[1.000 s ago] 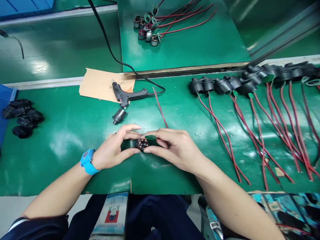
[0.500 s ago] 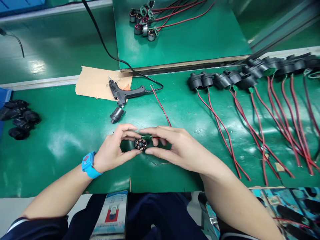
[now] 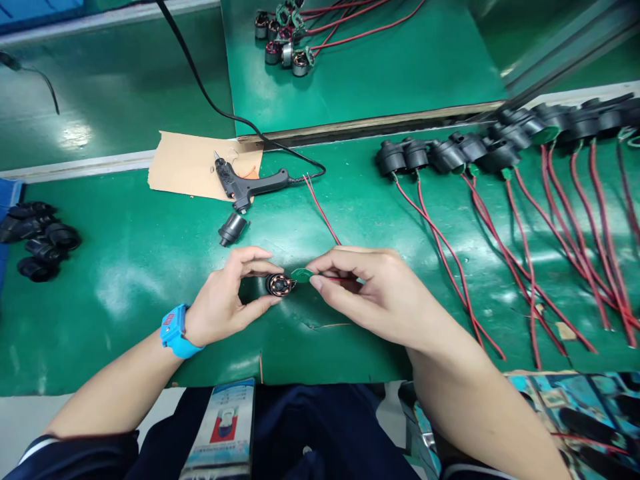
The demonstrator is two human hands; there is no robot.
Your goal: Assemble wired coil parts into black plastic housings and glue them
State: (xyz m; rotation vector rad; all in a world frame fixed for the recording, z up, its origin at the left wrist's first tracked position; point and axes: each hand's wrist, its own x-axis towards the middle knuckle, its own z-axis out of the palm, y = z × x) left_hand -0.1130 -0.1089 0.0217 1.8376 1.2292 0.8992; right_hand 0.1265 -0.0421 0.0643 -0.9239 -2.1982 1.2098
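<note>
Between the thumb and fingers of my left hand [image 3: 231, 293] is a small motor [image 3: 279, 285], its copper windings facing up. My right hand [image 3: 367, 287] pinches a round green circuit board [image 3: 301, 274] by its right edge, just right of the motor. Short leads seem to join board and motor. A red wire [image 3: 323, 212] runs up and left from behind my right hand along the bench. Beyond my left hand, a black plastic housing [image 3: 233, 229] lies on its side, below a black glue gun [image 3: 253, 183].
The glue gun rests partly on cardboard [image 3: 175, 167], its black cable [image 3: 200, 80] running up left. Black housings with red wires [image 3: 450, 157] line the right side. Several black housings [image 3: 43, 240] sit at far left. More motors [image 3: 283, 47] lie on the raised shelf.
My right hand has moved slightly right from the motor and now pinches the green board, which shows flat between the hands. My left hand keeps hold of the motor.
</note>
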